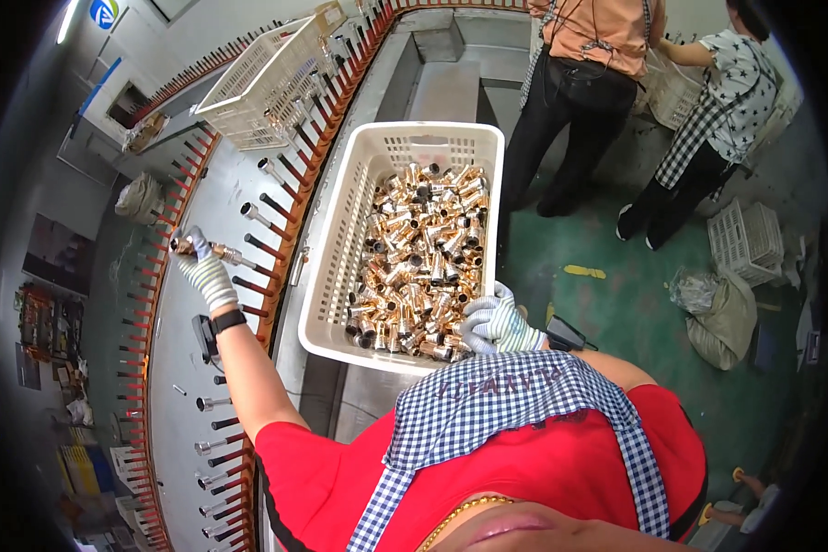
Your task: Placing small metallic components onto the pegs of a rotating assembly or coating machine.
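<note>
- My left hand [202, 271], gloved, is stretched out to my left, fingers closed round a brass fitting [193, 246] held against a peg [235, 257] on the curved rack [179, 368]
- My right hand [499, 322], also gloved, is down in the near corner of the white basket [340, 221], fingers curled into the heap of brass fittings [423, 262]; I cannot tell whether it has actually gripped one
- Beyond my left hand sits a second, tilted white crate [267, 83]
- Ahead of my right hand two people [589, 55] stand on the green floor [635, 313]
</note>
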`<state>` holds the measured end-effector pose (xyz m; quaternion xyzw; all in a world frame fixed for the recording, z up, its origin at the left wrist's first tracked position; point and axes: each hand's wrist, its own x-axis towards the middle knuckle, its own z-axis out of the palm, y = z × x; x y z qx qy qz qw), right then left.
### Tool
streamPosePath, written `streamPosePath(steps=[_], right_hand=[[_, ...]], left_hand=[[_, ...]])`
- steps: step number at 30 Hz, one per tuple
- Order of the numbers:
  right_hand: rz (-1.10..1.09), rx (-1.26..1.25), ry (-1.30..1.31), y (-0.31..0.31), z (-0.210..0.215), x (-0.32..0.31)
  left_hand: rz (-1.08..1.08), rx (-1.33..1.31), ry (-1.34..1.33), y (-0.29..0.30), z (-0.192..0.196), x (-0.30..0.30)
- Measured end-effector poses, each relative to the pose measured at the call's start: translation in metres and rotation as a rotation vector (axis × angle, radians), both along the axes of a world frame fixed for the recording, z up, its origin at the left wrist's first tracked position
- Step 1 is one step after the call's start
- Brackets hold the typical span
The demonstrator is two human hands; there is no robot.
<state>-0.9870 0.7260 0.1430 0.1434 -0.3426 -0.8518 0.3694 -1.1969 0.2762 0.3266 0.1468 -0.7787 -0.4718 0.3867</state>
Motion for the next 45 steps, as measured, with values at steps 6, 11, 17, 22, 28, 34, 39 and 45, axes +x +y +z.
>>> streamPosePath(steps=[6,11,17,22,28,34,39,45], right_hand=[[-0.153,-0.082,0.156,0.002,0.005,-0.015],[0.034,-0.056,-0.198,0.021,0.034,-0.039],[-0.074,-0.042,-0.257,0.025,0.014,-0.042],[-0.054,0.020,-0.272,0.048,0.048,-0.057],[-0.023,-0.107,-0.211,0.060,0.045,-0.075],[-0.067,-0.057,-0.265,0.075,0.063,-0.101],[0.092,-0.022,-0.211,0.078,0.078,-0.122],[0.122,-0.101,-0.094,0.056,0.079,-0.156]], left_hand=[[0.222,0.059,-0.357,-0.020,-0.007,-0.025],[0.260,-0.477,-0.664,-0.075,0.009,-0.018],[0.202,-0.396,-0.740,0.000,0.027,-0.070],[0.041,0.384,-0.509,0.070,0.037,-0.121],[-0.154,0.508,-0.629,0.084,0.024,-0.156],[-0.268,0.557,-0.431,0.112,0.056,-0.120],[-0.383,0.181,-0.734,0.171,0.026,-0.054],[-0.661,-0.042,-1.019,0.215,0.020,-0.026]])
